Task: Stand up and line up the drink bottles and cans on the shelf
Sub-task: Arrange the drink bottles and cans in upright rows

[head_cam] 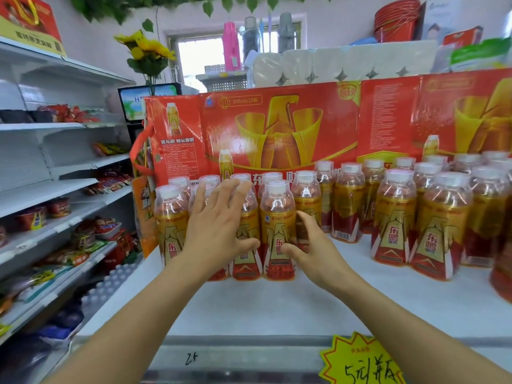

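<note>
- Standing upright on the white shelf, every drink bottle in view has its long axis vertical and its white cap pointing up; none lies on its side.
- A left cluster of bottles sits at about 11 o'clock from the shelf's middle, packed in rows with the bottles touching one another.
- The front bottle of that cluster stands between the two hands, its red-and-gold label facing the camera.
- The left hand is spread open, fingers splayed, palm laid flat against the fronts of the bottles just left of the front bottle; it grips nothing.
- The right hand is open and slightly cupped, its thumb touching the lower label of the front bottle and its fingers reaching toward the bottle behind; it is not closed around either.
- A right cluster of bottles stands at 2 o'clock, apart from the left cluster with bare shelf between them, in looser rows.
- Behind both clusters, at 12 o'clock, red cartons stand on edge.
- A yellow price tag hangs on the shelf's front edge at 5 o'clock.
- Side shelves at 9 o'clock carry packaged snacks.
</note>
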`<state>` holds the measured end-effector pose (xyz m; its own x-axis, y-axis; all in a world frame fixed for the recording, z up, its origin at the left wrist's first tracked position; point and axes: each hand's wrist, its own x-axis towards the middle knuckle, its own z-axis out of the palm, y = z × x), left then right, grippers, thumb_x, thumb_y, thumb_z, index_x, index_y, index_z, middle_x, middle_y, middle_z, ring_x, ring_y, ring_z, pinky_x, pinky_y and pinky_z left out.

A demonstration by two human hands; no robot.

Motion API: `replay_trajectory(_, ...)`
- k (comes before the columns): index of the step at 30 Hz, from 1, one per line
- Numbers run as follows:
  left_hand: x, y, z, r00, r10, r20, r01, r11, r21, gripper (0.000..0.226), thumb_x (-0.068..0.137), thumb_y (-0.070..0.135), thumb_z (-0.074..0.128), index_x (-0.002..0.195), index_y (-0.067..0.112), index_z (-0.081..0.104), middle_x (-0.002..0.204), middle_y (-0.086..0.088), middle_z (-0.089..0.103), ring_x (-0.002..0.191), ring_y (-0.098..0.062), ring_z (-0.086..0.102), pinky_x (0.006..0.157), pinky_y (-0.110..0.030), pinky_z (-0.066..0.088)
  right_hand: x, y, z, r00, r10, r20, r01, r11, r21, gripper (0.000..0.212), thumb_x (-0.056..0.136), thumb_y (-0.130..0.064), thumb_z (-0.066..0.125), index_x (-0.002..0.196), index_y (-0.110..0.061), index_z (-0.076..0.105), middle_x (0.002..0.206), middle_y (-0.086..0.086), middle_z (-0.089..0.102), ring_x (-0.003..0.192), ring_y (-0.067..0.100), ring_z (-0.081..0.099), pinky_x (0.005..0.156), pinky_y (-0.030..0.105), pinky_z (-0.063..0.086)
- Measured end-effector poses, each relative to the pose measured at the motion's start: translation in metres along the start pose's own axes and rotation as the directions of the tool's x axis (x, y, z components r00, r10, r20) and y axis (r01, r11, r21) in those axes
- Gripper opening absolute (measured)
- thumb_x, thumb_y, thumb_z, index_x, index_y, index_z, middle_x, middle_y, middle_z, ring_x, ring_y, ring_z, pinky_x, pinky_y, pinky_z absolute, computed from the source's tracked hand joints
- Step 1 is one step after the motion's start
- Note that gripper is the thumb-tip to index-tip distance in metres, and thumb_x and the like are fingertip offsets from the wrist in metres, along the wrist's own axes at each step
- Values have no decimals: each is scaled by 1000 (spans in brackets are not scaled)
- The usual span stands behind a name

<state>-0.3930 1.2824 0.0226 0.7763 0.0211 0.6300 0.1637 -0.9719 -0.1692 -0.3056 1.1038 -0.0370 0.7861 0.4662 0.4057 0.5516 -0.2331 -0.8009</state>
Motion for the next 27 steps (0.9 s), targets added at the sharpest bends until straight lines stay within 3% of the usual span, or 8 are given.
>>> replay_trajectory(3,5,22,-3,997,-16,-80,7,993,-118,98,80,66,59,153,23,11,157,3,15,147,-18,15,119,-43,-10,-5,8,-20,973,-113,-201,85,986,-143,58,91,-26,65,142,-27,38,134,-7,49,124,11,48,102,39,47)
replay_trajectory(6,18,42,-5,990,96,-104,-106,990,-98,98,82,66,57,155,24,8,160,4,11,149,-15,9,120,-47,-9,-6,11,-57,869,-267,-417,134,938,-321,42,90,-18,67,129,-19,52,117,-7,50,113,13,46,98,33,45)
replay_trajectory(9,36,45,-5,991,135,-26,-136,990,-43,103,81,68,57,155,25,0,163,5,3,150,-13,1,119,-49,-12,3,6,-94,799,-341,-496,107,891,-440,41,88,-14,66,127,-13,53,123,2,49,116,8,36,100,18,28)
replay_trajectory(12,46,44,-3,990,131,61,-127,990,-58,103,78,69,59,155,27,5,162,8,12,149,-11,11,119,-50,-13,21,-4,-114,824,-364,-433,114,857,-503,43,90,-13,65,130,-12,50,128,5,48,115,5,33,97,6,19)
replay_trajectory(17,47,43,-4,992,119,47,-114,987,-110,100,73,70,65,152,31,17,158,11,26,145,-10,25,121,-46,-7,63,-11,-129,938,-247,-243,33,763,-646,50,94,-20,57,141,-14,41,144,8,36,134,26,28,106,36,32)
replay_trajectory(21,47,44,-3,993,108,51,-101,988,-114,100,72,70,65,151,31,18,158,11,26,145,-11,25,121,-44,-6,102,-17,-135,989,-74,-127,-60,586,-808,52,97,-25,48,145,-9,34,145,18,34,130,38,34,104,49,35)
replay_trajectory(25,45,43,-3,994,104,34,-98,986,-133,99,71,69,67,150,32,21,156,12,28,144,-11,26,120,-40,-8,126,-27,-134,986,157,-48,-121,496,-860,39,97,-19,44,132,-2,39,137,22,39,120,41,45,84,42,38)
replay_trajectory(27,44,44,-3,995,95,26,-91,987,-136,98,71,68,68,149,32,22,156,12,28,144,-11,27,120,-39,-7,128,-29,-133,982,188,6,-84,467,-880,36,98,-17,43,130,0,42,135,22,44,120,39,46,84,38,35)
